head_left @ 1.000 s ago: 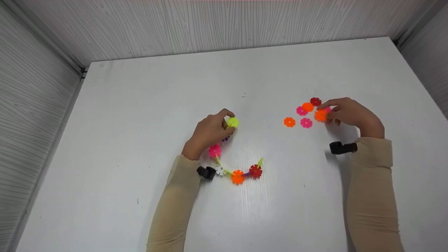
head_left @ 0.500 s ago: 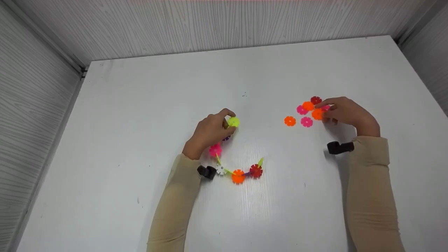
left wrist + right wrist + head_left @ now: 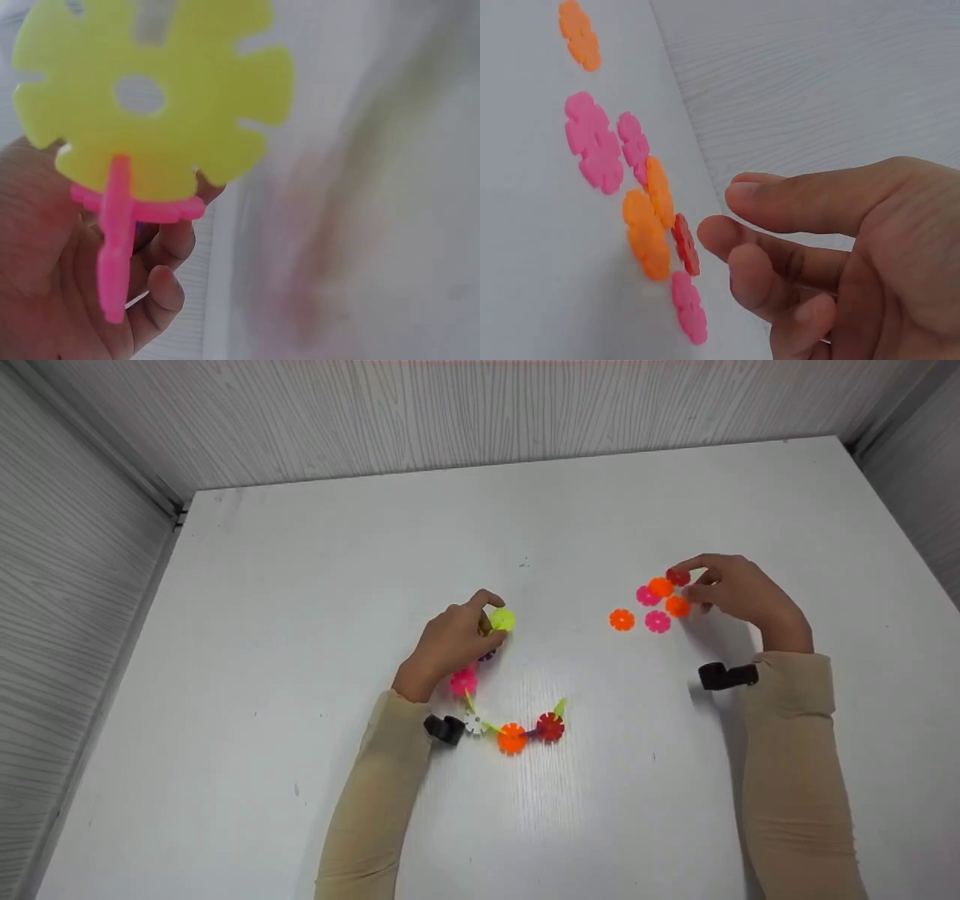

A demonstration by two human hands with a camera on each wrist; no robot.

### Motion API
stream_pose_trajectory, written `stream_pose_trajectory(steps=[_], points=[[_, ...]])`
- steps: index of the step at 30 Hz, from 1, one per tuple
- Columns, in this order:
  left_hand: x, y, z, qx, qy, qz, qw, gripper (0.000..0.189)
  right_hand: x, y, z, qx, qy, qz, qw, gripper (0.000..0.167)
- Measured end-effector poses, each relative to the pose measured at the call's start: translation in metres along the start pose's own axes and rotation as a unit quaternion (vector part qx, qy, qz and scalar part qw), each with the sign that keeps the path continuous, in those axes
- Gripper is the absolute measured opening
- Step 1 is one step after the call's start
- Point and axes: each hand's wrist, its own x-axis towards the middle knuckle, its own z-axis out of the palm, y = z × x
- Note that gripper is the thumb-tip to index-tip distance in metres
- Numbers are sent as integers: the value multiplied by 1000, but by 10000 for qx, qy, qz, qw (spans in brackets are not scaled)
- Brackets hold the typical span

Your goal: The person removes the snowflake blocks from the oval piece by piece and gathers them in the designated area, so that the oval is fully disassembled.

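Observation:
In the head view my left hand (image 3: 459,639) pinches a yellow-green interlocking disc (image 3: 503,619) at the upper end of a chain of linked discs. A pink disc (image 3: 116,240) is slotted into that yellow-green disc (image 3: 217,82) in the left wrist view. Below the hand the chain curves through a pink disc (image 3: 463,682), a white disc (image 3: 474,724), an orange disc (image 3: 512,739) and a red disc (image 3: 550,727). My right hand (image 3: 739,589) hovers over loose discs, fingers bent and holding nothing, the index fingertip overlapping a red disc (image 3: 679,577).
Several loose orange and pink discs lie by the right hand, among them an orange disc (image 3: 622,620) and a pink disc (image 3: 658,622). Everything lies on a white table (image 3: 337,547), with wood-grain panels (image 3: 450,412) along its back and sides.
My right hand has shifted up and left, from the nearer orange disc toward the red one. That orange disc slid slightly left. The left hand and chain have barely moved.

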Motion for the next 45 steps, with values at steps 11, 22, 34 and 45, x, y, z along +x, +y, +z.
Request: stream_pose_trajectory(steps=[11, 22, 34, 45], points=[[-1, 8, 3, -201, -78, 69, 9997, 39, 1, -57, 34, -23, -45, -701, 9975, 36], [-3, 19, 3, -425, -427, 206, 9980, 39, -2, -94, 79, -50, -515, -1661, 9848, 43], [-3, 24, 5, -494, -413, 312, 9974, 36, -6, -108, 100, -116, -913, -2004, 9754, 54], [-3, 24, 7, -263, -190, 543, 9980, 20, -11, -117, 104, -255, -669, -2340, 9696, 48]])
